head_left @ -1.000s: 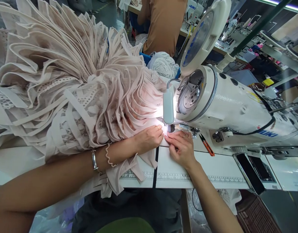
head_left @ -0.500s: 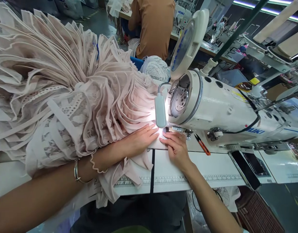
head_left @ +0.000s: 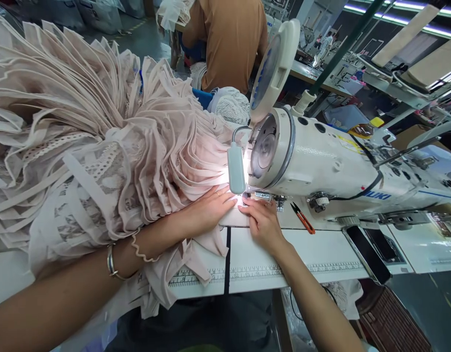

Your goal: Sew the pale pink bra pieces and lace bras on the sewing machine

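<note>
My left hand (head_left: 207, 209) lies flat on the pale pink fabric (head_left: 163, 161), its fingers stretched toward the lit needle area of a white sewing machine (head_left: 313, 156). My right hand (head_left: 264, 220) is on the other side of that spot, thumb and fingertips drawn together at the fabric's edge beside the presser foot. Both sets of fingertips are close together under the small lamp (head_left: 236, 168), whose glare washes out the stitching point. The fabric is a big heap of layered pieces with lace and straps, piled to the left and partly under my left forearm.
Orange-handled thread snips (head_left: 303, 218) lie right of my right hand. A phone (head_left: 367, 254) rests farther right on the table. A printed ruler (head_left: 295, 270) runs along the front edge. Beyond the machine sits a person in a brown shirt (head_left: 231, 44).
The whole view has shifted slightly left. The round disc in the machine's head, sharp with holes before, now looks blurred as if spinning. Both hands keep nearly the same place by the needle.
</note>
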Motion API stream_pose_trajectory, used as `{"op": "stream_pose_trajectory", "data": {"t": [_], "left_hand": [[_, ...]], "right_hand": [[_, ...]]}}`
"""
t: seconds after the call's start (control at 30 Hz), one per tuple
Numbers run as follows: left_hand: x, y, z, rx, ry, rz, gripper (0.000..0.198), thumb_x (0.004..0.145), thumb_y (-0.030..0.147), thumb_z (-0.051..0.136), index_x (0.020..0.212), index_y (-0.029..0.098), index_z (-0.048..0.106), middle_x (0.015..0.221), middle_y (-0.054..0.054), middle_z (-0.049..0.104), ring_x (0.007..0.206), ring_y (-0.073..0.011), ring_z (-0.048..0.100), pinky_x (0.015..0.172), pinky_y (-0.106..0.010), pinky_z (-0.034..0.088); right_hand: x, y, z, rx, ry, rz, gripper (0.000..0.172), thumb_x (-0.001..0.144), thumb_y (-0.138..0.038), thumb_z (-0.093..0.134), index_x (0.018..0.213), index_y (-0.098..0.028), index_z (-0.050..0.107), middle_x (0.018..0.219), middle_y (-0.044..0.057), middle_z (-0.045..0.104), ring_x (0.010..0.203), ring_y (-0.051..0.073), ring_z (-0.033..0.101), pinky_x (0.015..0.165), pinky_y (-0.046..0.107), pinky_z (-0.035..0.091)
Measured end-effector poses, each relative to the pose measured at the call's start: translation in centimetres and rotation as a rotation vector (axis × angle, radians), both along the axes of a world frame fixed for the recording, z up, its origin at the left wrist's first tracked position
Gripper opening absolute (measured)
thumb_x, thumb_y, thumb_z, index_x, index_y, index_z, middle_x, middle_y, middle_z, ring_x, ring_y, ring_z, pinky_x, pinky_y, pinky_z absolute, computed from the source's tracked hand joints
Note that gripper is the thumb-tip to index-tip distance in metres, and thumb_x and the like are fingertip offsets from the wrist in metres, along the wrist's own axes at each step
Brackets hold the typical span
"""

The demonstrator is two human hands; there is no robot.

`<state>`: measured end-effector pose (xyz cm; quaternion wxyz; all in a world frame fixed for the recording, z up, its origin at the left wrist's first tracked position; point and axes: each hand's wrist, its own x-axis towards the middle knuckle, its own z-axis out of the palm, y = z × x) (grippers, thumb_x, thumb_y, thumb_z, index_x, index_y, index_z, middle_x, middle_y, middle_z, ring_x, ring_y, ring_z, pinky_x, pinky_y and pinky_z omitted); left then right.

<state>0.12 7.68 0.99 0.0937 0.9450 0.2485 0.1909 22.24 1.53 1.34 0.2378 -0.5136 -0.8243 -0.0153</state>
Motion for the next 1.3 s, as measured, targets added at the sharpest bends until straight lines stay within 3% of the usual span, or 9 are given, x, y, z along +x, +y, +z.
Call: {"op": "stream_pose_trajectory", "data": {"t": [0.27, 0.53, 0.7, 0.8, 0.9, 1.0, 1.13, 1.2, 1.3], "left_hand": [[0.3, 0.7, 0.1, -0.079, -0.009, 0.043, 0.030, 0.106, 0.019, 0.035, 0.127, 0.017, 0.056, 0.143, -0.012, 0.053, 0.133, -0.0272, 0.046, 0.114, -0.048, 0.038], [0.8, 1.5, 0.0, -0.191, -0.092, 0.107, 0.029, 0.103, 0.022, 0.038, 0.115, 0.021, 0.064, 0.135, -0.010, 0.059, 0.130, -0.0301, 0.051, 0.113, -0.050, 0.041], [1.0, 1.6, 1.5, -0.238, -0.036, 0.130, 0.035, 0.105, 0.021, 0.031, 0.130, 0.017, 0.056, 0.141, -0.013, 0.055, 0.135, -0.0294, 0.045, 0.116, -0.049, 0.035], [1.0, 1.4, 2.4, -0.247, 0.034, 0.149, 0.030, 0.105, 0.024, 0.035, 0.125, 0.017, 0.057, 0.136, -0.012, 0.057, 0.132, -0.0284, 0.047, 0.115, -0.049, 0.035], [1.1, 0.9, 2.5, -0.138, 0.054, 0.233, 0.021, 0.102, 0.024, 0.044, 0.115, 0.017, 0.060, 0.127, -0.012, 0.060, 0.127, -0.0286, 0.049, 0.107, -0.044, 0.042], [1.4, 0.4, 2.0, 0.087, 0.083, 0.301, 0.013, 0.098, 0.017, 0.050, 0.101, 0.015, 0.063, 0.111, -0.013, 0.063, 0.115, -0.0296, 0.055, 0.095, -0.041, 0.047], [1.8, 0.0, 1.9, 0.313, 0.210, 0.154, 0.033, 0.095, 0.001, 0.036, 0.080, 0.014, 0.063, 0.080, -0.009, 0.062, 0.084, -0.0235, 0.059, 0.081, -0.038, 0.046], [1.8, 0.0, 2.0, 0.332, 0.219, 0.157, 0.036, 0.095, -0.001, 0.033, 0.079, 0.014, 0.062, 0.077, -0.008, 0.062, 0.078, -0.0222, 0.058, 0.085, -0.040, 0.045], [1.8, 0.2, 2.0, 0.226, 0.140, 0.210, 0.025, 0.100, 0.011, 0.039, 0.088, 0.014, 0.061, 0.085, -0.008, 0.064, 0.085, -0.0241, 0.059, 0.096, -0.044, 0.041]], "right_hand": [[0.2, 0.5, 0.1, -0.164, -0.061, -0.066, 0.047, 0.085, -0.005, 0.039, 0.114, -0.022, 0.072, 0.129, 0.007, 0.069, 0.114, 0.022, 0.063, 0.104, 0.042, 0.047], [0.3, 1.0, 0.2, -0.225, -0.141, -0.068, 0.056, 0.085, -0.004, 0.037, 0.128, -0.022, 0.066, 0.134, 0.008, 0.066, 0.118, 0.025, 0.059, 0.111, 0.048, 0.039], [0.4, 1.2, -0.2, -0.259, -0.222, -0.066, 0.060, 0.087, -0.002, 0.032, 0.138, -0.019, 0.060, 0.139, 0.011, 0.062, 0.116, 0.026, 0.059, 0.110, 0.050, 0.037], [0.2, 1.2, -0.1, -0.260, -0.250, -0.071, 0.062, 0.085, 0.001, 0.031, 0.138, -0.017, 0.058, 0.139, 0.012, 0.062, 0.118, 0.026, 0.057, 0.111, 0.051, 0.033], [-0.3, 1.1, 0.3, -0.230, -0.260, -0.108, 0.060, 0.083, 0.001, 0.034, 0.137, -0.015, 0.058, 0.132, 0.013, 0.066, 0.118, 0.027, 0.056, 0.110, 0.050, 0.033], [-1.0, 1.3, 0.8, -0.214, -0.304, -0.235, 0.057, 0.085, -0.003, 0.036, 0.136, -0.015, 0.058, 0.118, 0.016, 0.071, 0.107, 0.031, 0.060, 0.104, 0.052, 0.036], [-1.6, 1.9, 1.5, -0.303, -0.349, -0.333, 0.054, 0.087, -0.005, 0.035, 0.130, -0.021, 0.063, 0.092, 0.012, 0.074, 0.087, 0.029, 0.063, 0.096, 0.051, 0.040], [-1.6, 2.1, 1.7, -0.305, -0.327, -0.346, 0.050, 0.088, -0.006, 0.036, 0.125, -0.023, 0.065, 0.088, 0.010, 0.073, 0.083, 0.027, 0.062, 0.093, 0.047, 0.041], [-1.5, 2.1, 1.6, -0.241, -0.339, -0.329, 0.047, 0.086, -0.003, 0.035, 0.113, -0.024, 0.068, 0.082, 0.008, 0.070, 0.078, 0.025, 0.059, 0.087, 0.042, 0.043]]}}
